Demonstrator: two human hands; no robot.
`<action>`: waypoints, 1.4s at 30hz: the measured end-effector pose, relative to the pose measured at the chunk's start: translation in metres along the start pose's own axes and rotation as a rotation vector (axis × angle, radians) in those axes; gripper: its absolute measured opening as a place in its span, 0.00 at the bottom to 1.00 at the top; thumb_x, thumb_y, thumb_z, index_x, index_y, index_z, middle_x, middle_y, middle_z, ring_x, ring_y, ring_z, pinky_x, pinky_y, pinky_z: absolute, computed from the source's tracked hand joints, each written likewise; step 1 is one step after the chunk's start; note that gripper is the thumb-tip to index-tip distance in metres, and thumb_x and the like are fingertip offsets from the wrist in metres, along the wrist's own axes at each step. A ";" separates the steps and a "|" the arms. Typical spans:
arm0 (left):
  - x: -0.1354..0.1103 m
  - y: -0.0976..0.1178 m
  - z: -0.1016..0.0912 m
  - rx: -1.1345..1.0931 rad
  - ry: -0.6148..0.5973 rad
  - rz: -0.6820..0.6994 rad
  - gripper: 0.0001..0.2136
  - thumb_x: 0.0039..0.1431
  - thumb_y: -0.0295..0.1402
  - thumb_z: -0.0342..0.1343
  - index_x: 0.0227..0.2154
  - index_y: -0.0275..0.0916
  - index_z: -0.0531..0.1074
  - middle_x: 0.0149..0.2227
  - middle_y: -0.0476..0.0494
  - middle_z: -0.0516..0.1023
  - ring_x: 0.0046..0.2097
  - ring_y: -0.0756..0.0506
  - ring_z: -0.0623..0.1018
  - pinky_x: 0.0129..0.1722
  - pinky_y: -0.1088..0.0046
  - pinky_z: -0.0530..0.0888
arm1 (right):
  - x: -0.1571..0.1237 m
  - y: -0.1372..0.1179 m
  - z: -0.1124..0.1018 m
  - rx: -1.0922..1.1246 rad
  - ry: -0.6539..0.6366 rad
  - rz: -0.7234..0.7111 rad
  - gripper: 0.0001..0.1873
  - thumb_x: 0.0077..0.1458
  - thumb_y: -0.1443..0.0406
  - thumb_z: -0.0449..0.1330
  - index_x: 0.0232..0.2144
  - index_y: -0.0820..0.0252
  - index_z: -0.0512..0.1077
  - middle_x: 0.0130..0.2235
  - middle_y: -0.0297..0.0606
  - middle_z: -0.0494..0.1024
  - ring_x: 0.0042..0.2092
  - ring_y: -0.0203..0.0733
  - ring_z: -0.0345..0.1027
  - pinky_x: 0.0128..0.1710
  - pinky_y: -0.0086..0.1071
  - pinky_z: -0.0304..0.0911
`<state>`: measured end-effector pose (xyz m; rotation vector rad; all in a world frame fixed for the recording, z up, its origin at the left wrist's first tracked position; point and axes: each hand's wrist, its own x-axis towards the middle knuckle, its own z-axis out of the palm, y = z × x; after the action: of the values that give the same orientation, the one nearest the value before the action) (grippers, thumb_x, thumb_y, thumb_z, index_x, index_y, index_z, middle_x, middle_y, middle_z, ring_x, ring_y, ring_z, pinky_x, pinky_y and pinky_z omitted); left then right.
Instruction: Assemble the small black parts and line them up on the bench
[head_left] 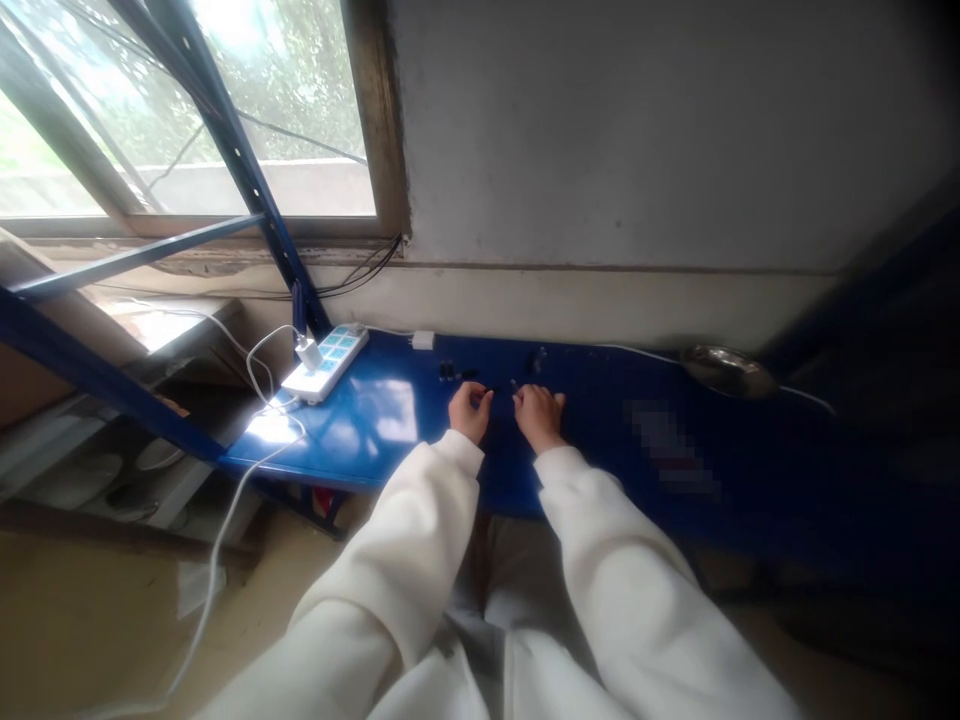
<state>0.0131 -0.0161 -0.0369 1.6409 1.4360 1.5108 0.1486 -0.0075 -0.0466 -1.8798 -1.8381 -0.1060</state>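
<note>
Left grip (469,412) pinches a small dark piece (492,389) protruding rightward.

Bright window (300,120) left, grey wall (622,130) ahead, blue table (360,370), tan floor (90,620).

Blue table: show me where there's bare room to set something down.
The tabletop looks bare between the power strip and the left hand, and between the right hand and the pixelated patch. It's crowded beyond the hands, with small dark pieces and a white adapter. The far right is too dark to judge.
</note>
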 end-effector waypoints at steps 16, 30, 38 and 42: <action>0.003 -0.003 0.003 -0.029 0.039 0.021 0.04 0.53 0.34 0.52 0.30 0.39 0.65 0.31 0.46 0.72 0.30 0.51 0.72 0.30 0.75 0.68 | -0.006 -0.005 -0.007 -0.030 0.025 -0.208 0.10 0.56 0.68 0.49 0.27 0.62 0.68 0.32 0.42 0.73 0.36 0.43 0.61 0.37 0.36 0.44; -0.002 0.000 0.004 0.110 -0.121 0.159 0.06 0.55 0.33 0.51 0.33 0.39 0.70 0.32 0.46 0.76 0.28 0.51 0.72 0.31 0.75 0.69 | -0.007 -0.005 -0.007 -0.070 0.111 -0.289 0.09 0.56 0.67 0.50 0.28 0.62 0.68 0.30 0.40 0.73 0.35 0.42 0.60 0.37 0.35 0.44; 0.000 -0.004 0.007 0.042 -0.111 0.143 0.06 0.51 0.32 0.54 0.32 0.38 0.72 0.33 0.45 0.76 0.28 0.51 0.71 0.30 0.74 0.70 | -0.008 -0.003 -0.005 -0.036 0.100 -0.263 0.08 0.56 0.66 0.51 0.28 0.62 0.69 0.31 0.40 0.74 0.36 0.42 0.62 0.38 0.35 0.46; 0.004 -0.003 0.004 -0.186 -0.041 0.018 0.10 0.50 0.37 0.56 0.32 0.37 0.73 0.34 0.43 0.76 0.28 0.52 0.72 0.29 0.75 0.69 | -0.002 -0.007 -0.002 0.095 0.064 -0.194 0.08 0.55 0.66 0.52 0.30 0.62 0.69 0.32 0.41 0.74 0.37 0.43 0.64 0.38 0.35 0.50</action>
<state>0.0152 -0.0103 -0.0396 1.5674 1.2230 1.5612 0.1421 -0.0106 -0.0439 -1.6137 -1.9425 -0.1414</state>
